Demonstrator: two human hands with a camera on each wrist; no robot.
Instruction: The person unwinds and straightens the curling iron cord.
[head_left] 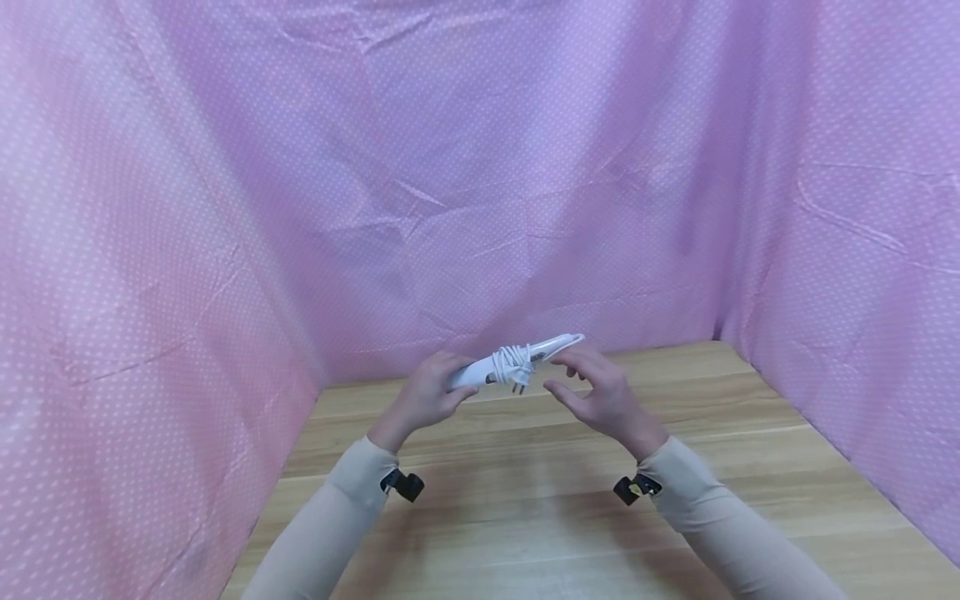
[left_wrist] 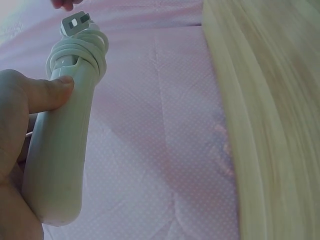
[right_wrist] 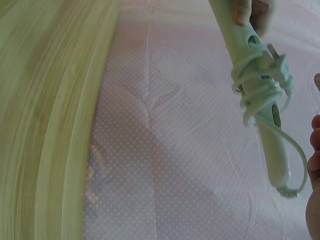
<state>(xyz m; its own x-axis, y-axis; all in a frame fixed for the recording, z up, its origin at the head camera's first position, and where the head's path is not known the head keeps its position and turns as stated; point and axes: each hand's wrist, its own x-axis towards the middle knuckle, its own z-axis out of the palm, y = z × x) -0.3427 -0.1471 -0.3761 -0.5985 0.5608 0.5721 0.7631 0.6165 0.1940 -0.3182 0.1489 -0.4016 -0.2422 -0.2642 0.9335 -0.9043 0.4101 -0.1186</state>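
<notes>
A white hair straightener (head_left: pixel 473 374), long with a rounded end, is held up above the table. My left hand (head_left: pixel 429 390) grips its thicker end, the thumb (left_wrist: pixel 52 94) lying along the body in the left wrist view. Its white cord (right_wrist: pixel 260 90) is wound several times round the middle, with a loop running out to the far end. The two-pin plug (right_wrist: pixel 280 70) sticks out from the coils. Beside the cord end, my right hand (head_left: pixel 603 398) has its thumb and fingers apart, with nothing between them. In the right wrist view, its fingertips (right_wrist: pixel 316 139) show at the right edge, near the cord loop.
Below both hands is a wood-grain table (head_left: pixel 517 492). Pink cloth with white dots (head_left: pixel 480 208) hangs at the back and on both sides. Each wrist carries a small black camera, the left one (head_left: pixel 405 485) and the right one (head_left: pixel 633 488).
</notes>
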